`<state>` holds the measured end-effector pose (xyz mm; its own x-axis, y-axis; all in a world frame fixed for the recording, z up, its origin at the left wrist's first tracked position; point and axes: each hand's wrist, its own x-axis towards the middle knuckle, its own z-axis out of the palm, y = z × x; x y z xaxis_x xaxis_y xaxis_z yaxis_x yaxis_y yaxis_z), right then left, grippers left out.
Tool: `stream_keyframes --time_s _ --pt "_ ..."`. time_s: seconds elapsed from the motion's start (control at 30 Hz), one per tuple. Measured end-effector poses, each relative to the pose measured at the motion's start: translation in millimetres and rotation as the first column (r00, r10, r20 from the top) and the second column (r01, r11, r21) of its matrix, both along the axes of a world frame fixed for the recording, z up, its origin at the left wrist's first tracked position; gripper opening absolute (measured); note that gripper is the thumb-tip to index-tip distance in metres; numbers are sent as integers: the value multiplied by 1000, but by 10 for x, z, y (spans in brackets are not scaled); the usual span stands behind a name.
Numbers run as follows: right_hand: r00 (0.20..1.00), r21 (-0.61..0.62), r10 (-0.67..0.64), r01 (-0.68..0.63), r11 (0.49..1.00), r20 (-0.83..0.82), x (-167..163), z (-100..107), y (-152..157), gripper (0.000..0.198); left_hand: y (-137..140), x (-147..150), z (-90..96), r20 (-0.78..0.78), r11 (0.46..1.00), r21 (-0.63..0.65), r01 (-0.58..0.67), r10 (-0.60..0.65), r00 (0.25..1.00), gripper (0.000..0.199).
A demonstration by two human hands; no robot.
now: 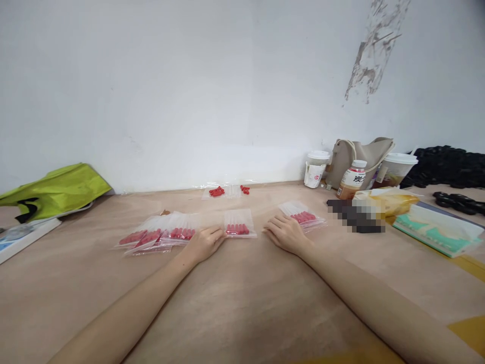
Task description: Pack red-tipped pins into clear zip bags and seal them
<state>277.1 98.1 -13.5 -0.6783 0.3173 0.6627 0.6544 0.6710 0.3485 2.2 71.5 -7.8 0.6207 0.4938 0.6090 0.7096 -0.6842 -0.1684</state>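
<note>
A clear zip bag (pixel 238 222) lies flat on the table between my hands, with a row of several red tube-shaped pieces (pixel 237 229) along its near end. My left hand (pixel 206 243) rests on the table, its fingertips at the bag's left edge; whether they press on the plastic is hard to see. To the right of the bag, my right hand (pixel 287 233) lies with fingers stretched on the tabletop, holding nothing. Just beyond it is another filled bag (pixel 303 216). Overlapping filled bags (pixel 159 232) spread out left of my left hand.
Near the wall are loose red pieces (pixel 216 191) on clear plastic and a smaller red cluster (pixel 245 189). At right stand a white-lidded cup (pixel 317 169), a bottle (pixel 351 180), a beige handbag (pixel 364 154) and a tissue pack (pixel 437 230). A yellow-green bag (pixel 56 189) lies left.
</note>
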Motion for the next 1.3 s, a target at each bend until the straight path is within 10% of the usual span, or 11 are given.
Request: stream_keyframes --time_s 0.3,0.63,0.83,1.07,1.17,1.3 --pt "996 -150 -87 81 985 -35 -386 -45 -98 18 -38 126 -29 72 989 -137 47 -37 997 20" --pt "961 -172 -264 247 954 -83 386 45 100 22 -10 51 -67 141 965 -261 -11 49 989 34" --pt "905 -461 -410 415 784 116 692 384 144 16 -19 71 -61 134 972 -237 -10 43 990 27" --pt "487 -818 -862 548 174 142 1078 353 526 38 -37 91 -29 107 978 -210 6 17 994 19" --pt "488 -891 -869 424 163 74 1164 235 615 34 -45 94 -15 87 975 -223 -10 30 996 19" --pt "472 -911 -871 283 299 -138 1173 155 642 25 -45 94 -16 77 975 -220 -13 30 997 18"
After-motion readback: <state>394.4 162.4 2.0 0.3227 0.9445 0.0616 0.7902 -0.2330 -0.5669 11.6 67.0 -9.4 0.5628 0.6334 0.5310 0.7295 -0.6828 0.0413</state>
